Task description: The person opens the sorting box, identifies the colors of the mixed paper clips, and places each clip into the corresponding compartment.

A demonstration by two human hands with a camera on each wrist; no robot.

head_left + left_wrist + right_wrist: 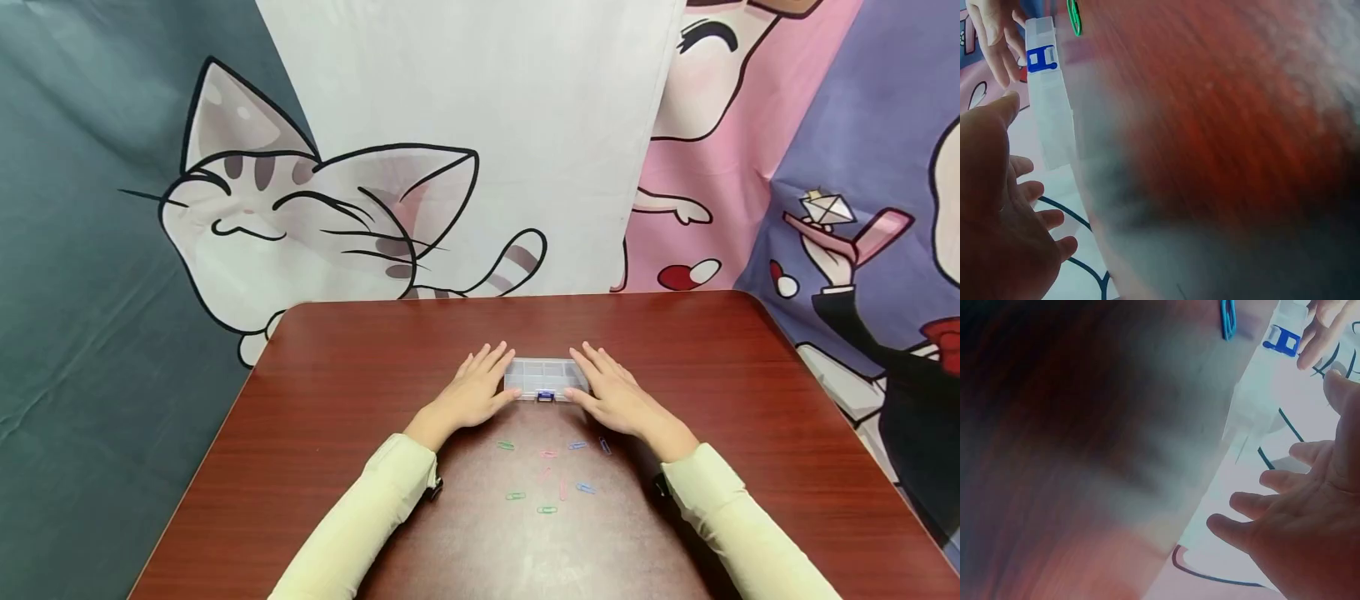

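Observation:
A clear plastic compartment box [544, 377] with a blue latch [545, 396] lies on the table, its lid down. My left hand [474, 394] is at its left end, fingers spread and fairly straight, thumb tip by the front left corner. At the right end, my right hand [611, 393] mirrors it, thumb near the front right corner. In the left wrist view the latch [1042, 58] faces the near side, and the left hand [1007, 187] has its palm turned toward the box. The right wrist view shows the right hand [1310, 500] likewise, with fingers extended.
Several small paper clips lie scattered nearer than the box: green ones [515, 496], pink ones [562, 487] and blue ones [586, 488]. They rest on the reddish-brown table [330, 375] between the two forearms. Cartoon-printed cloth [480, 83] hangs behind the table's far edge.

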